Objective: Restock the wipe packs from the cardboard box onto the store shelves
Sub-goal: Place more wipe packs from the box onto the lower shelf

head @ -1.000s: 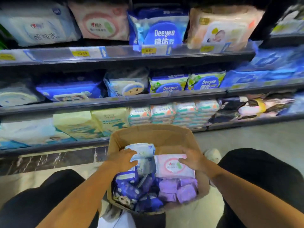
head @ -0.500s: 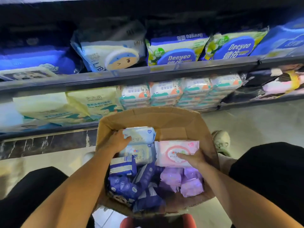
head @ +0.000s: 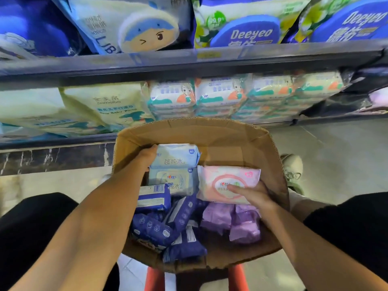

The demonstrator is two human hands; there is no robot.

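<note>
An open cardboard box (head: 220,135) stands in front of me on a red stool. My left hand (head: 147,157) grips the left end of a light blue wipe pack (head: 178,157) at the back of the box; a second light blue pack (head: 174,179) lies under it. My right hand (head: 251,193) rests on a pink wipe pack (head: 222,181), fingers over its front edge. Dark blue packs (head: 165,225) and purple packs (head: 233,222) fill the front of the box.
Shelves (head: 189,64) rise just beyond the box. The lowest shelf holds pale yellow packs (head: 109,106) and stacked white-and-teal packs (head: 220,97). The one above carries Deeyeo packs (head: 241,24). My dark-clad knees flank the box. A shoe (head: 292,166) lies on the floor at right.
My head has moved closer and lower toward the box, so the shelves fill more of the view. Both hands have stayed on the same light blue and pink packs.
</note>
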